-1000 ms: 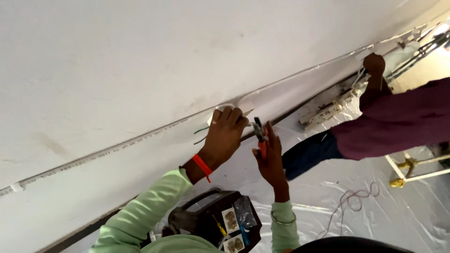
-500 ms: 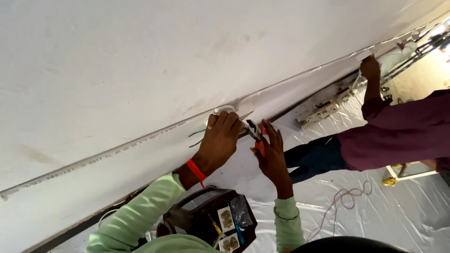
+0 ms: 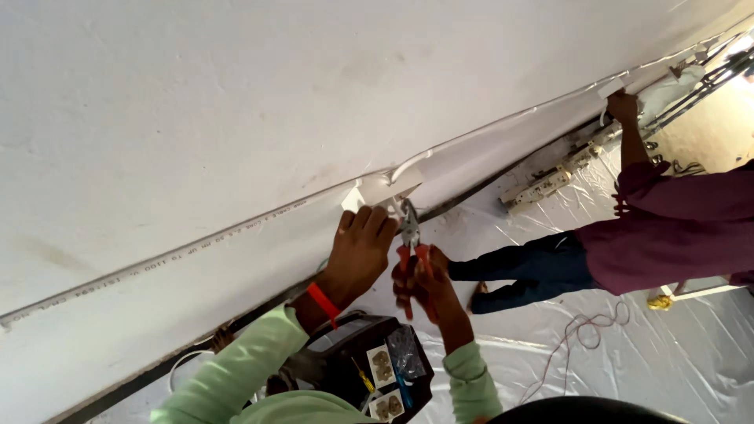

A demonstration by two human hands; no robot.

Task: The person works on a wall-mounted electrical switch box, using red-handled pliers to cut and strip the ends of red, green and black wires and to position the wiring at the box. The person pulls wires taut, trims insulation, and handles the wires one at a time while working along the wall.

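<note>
With your left hand [image 3: 360, 251] pressing the white junction box [image 3: 382, 190] to the wall and your right hand [image 3: 424, 284] gripping red-handled pliers [image 3: 410, 239] at its wire, a slip could nick your fingers.

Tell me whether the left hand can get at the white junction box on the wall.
Probably yes: the left hand already rests just under the white junction box, fingers touching its lower edge, nothing between them.

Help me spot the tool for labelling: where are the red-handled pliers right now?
In the head view, just right of centre, the red-handled pliers are gripped in the right hand, nose up at the white junction box on the wall, beside the left hand.
</note>
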